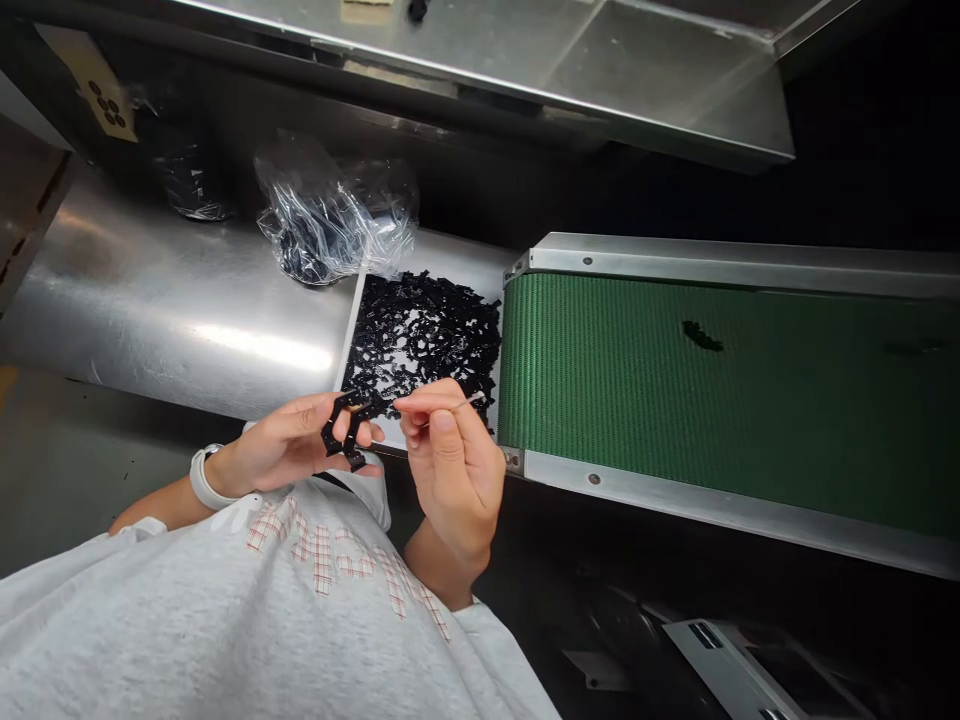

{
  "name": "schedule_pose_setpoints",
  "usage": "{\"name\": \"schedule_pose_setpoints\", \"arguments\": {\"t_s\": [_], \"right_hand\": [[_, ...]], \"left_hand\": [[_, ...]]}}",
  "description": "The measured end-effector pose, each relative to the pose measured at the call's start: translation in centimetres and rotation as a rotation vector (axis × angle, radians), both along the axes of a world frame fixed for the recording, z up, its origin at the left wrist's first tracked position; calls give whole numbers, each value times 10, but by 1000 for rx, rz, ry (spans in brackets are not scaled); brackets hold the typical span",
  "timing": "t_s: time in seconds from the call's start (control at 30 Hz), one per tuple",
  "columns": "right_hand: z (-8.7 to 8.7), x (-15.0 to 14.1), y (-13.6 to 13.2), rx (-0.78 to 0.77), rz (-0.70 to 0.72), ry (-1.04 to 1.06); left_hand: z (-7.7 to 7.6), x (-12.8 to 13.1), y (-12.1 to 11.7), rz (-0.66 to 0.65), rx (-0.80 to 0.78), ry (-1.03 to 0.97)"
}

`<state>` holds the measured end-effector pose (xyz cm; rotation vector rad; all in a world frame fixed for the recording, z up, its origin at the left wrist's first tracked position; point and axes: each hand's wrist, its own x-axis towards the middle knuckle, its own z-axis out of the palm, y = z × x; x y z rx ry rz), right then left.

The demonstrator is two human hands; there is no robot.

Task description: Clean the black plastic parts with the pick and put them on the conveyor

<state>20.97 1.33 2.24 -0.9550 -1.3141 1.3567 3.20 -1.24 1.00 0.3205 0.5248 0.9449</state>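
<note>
Black parts (351,430) in the left hand's grip (304,440), between thumb and fingers

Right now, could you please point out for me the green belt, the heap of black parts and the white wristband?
Green belt (600,370): head view, bare ribbed surface.
Heap of black parts (476,330): head view, its right side.
White wristband (199,480): head view, outer edge.

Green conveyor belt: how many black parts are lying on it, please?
2 visible on the green conveyor belt: one black part near its middle, one dim part in shadow farther right. Darkness may hide more.
</note>
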Motion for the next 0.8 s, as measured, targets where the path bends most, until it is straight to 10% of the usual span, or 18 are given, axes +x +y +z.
{"name": "schedule_pose_setpoints", "arguments": {"t_s": [0.8], "right_hand": [[3,-12,1,-76,133,-14]], "left_hand": [[5,4,2,-1,18,56]]}}
